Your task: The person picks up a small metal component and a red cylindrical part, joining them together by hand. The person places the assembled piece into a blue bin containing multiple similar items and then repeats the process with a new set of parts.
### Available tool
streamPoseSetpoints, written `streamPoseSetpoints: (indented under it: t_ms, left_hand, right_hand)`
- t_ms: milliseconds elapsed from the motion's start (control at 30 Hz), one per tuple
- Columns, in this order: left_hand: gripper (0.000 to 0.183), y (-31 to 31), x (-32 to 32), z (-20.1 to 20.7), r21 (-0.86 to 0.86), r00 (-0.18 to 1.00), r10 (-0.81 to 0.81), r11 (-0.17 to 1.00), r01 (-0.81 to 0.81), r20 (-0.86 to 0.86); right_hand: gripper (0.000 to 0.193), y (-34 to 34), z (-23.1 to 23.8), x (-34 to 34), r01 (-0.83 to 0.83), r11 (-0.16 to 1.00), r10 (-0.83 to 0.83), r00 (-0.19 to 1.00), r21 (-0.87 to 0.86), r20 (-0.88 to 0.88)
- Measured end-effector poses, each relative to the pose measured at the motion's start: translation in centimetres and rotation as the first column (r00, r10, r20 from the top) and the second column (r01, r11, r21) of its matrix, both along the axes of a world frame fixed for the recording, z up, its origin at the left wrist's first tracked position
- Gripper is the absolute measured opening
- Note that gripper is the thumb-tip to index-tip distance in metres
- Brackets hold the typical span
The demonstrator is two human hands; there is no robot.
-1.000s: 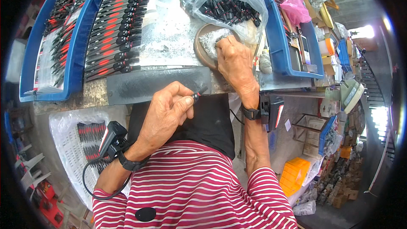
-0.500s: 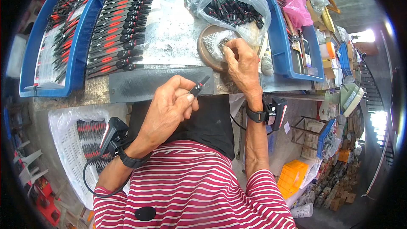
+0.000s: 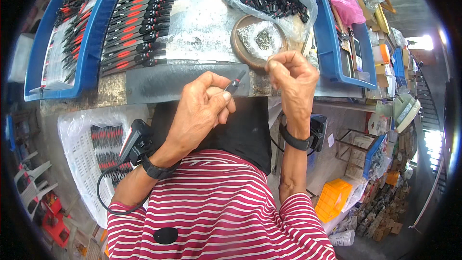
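My left hand [image 3: 202,106] pinches a small black cap-like part with a red mark [image 3: 234,85] between thumb and fingertips, just over the bench's front edge. My right hand [image 3: 297,79] is closed, thumb against curled fingers. Whatever it may hold is too small to make out. Beyond it sits a round brown dish [image 3: 237,53] lined with clear plastic, with tiny metal pieces [image 3: 263,38] inside. Behind the dish lies an open clear plastic bag [image 3: 308,7] full of similar black parts [image 3: 274,2].
Rows of black-and-red pen-shaped tools [image 3: 132,29] lie on the bench at left, beside a blue bin [image 3: 91,53] of more. Another blue bin [image 3: 337,62] stands at right, with a pink bag [image 3: 347,0]. A white basket [image 3: 77,154] holding similar tools sits below the bench.
My right hand has lifted out of the dish and drawn back toward me, rightward. My left hand has shifted slightly right and up, still pinching the black part.
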State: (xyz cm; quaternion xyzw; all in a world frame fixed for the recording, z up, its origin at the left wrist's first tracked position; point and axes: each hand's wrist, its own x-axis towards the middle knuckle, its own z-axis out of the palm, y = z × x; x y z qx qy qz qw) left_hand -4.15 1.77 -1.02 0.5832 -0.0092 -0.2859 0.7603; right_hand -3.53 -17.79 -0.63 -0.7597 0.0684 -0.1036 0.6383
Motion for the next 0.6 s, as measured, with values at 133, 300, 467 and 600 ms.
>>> streamPoseSetpoints:
  t_ms: [133,300,467,600]
  left_hand:
    - [0.021,-0.5,-0.3,-0.1,0.0,1.0,0.006,1.0,-0.006,0.021]
    - [0.019,-0.8,-0.6,-0.3,0.038,0.998,0.012,0.999,-0.014,0.054]
    - [0.017,-1.0,-0.8,-0.4,0.07,0.996,0.008,0.997,-0.014,0.088]
    - [0.017,-1.1,-1.0,-0.5,0.105,0.995,0.007,0.994,-0.018,0.099]
  right_hand:
    - [0.014,1.3,0.3,-2.0,-0.065,0.949,0.102,0.989,0.31,-0.106]
    - [0.013,2.7,-0.1,-3.4,-0.091,0.916,0.154,0.979,0.391,-0.134]
    - [0.012,3.0,-0.5,-3.6,-0.09,0.899,0.168,0.974,0.428,-0.148]
    - [0.012,3.0,-0.8,-3.6,-0.073,0.89,0.16,0.974,0.451,-0.16]
